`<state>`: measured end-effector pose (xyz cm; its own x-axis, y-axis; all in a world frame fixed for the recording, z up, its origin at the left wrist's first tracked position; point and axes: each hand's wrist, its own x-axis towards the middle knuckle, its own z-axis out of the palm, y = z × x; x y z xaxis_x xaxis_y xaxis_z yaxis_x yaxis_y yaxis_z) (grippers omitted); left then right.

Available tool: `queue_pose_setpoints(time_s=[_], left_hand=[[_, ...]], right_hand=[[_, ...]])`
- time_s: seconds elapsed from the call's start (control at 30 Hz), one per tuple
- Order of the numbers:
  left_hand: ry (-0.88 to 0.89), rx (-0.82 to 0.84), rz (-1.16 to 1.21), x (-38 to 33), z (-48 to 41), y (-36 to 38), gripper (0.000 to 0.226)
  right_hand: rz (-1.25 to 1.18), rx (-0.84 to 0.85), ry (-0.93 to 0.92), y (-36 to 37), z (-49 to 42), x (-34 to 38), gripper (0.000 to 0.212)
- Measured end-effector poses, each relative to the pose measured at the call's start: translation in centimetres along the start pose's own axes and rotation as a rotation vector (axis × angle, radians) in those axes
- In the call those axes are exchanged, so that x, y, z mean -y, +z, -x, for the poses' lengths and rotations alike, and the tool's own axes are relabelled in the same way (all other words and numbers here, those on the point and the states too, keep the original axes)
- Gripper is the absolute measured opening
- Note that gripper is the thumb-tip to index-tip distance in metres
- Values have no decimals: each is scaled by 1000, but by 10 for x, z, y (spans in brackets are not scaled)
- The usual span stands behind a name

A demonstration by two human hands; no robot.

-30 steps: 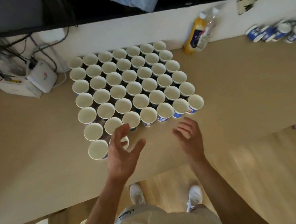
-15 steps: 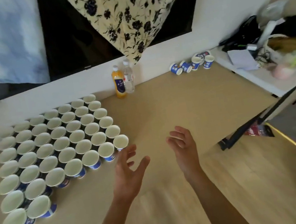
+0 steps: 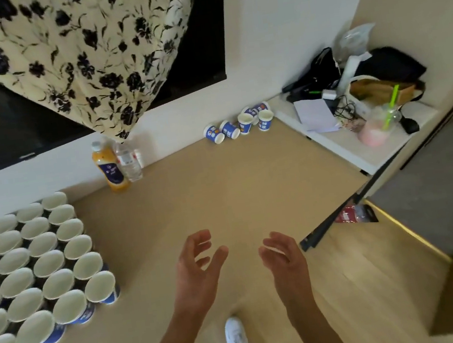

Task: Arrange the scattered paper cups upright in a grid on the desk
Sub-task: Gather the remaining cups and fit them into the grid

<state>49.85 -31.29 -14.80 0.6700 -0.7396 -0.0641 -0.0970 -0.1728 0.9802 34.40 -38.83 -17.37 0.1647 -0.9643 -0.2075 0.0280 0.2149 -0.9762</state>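
1. Our left hand (image 3: 196, 272) hovers above the near edge of the desk (image 3: 209, 203), fingers spread and loosely curled, thumb out to the side, nothing in it.
2. Our right hand (image 3: 284, 259) hangs just beside it, palm turned toward the left one, fingers relaxed and a bit bent, also holding nothing.
3. The grid of cups (image 3: 29, 274) takes up the left side of the desk, all upright with mouths up, packed rim to rim and running off the left edge of the view.
4. The loose cups (image 3: 237, 127) are way over at the far wall, well apart from both hands. A couple lie on their sides, at least two stand upright.
5. Between the two groups, against the wall, an orange juice bottle (image 3: 110, 168) stands touching a water bottle (image 3: 129, 163).
6. A floral cloth (image 3: 84, 54) hangs above them, and a white shelf (image 3: 364, 156) on the right carries a pink drink (image 3: 375, 134) and cluttered stuff.
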Motion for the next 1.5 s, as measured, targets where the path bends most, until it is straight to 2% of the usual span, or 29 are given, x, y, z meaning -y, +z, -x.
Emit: queue_pose_setpoints(time_s=[0.2,0.33,0.43,0.77,0.9,0.97,1.17,1.37,1.5], left_hand=[[-57,68,65,0,-79,76,34],[-90,72,96,-6,-123,107,34],[-110,70,83,-12,-147,121,35],[-158,-53,73,-22,-212,170,39],[-150,-151,64,-37,-237,200,51],[-171,-215,64,-42,-254,221,52],[-207,-297,69,-58,-283,251,38],[-245,-363,10,-60,-285,262,50],[-270,-407,-24,-58,-284,268,55]], right_hand=[[117,-16,53,-24,-84,19,31],[154,-9,90,-23,-141,33,37],[188,21,120,-17,-180,31,33],[196,22,123,-10,-354,44,59],[249,72,79,3,-456,52,64],[329,121,40,11,-512,52,68],[830,116,-297,30,-640,42,74],[1159,362,-369,45,-720,18,112],[1208,443,-419,51,-742,6,109]])
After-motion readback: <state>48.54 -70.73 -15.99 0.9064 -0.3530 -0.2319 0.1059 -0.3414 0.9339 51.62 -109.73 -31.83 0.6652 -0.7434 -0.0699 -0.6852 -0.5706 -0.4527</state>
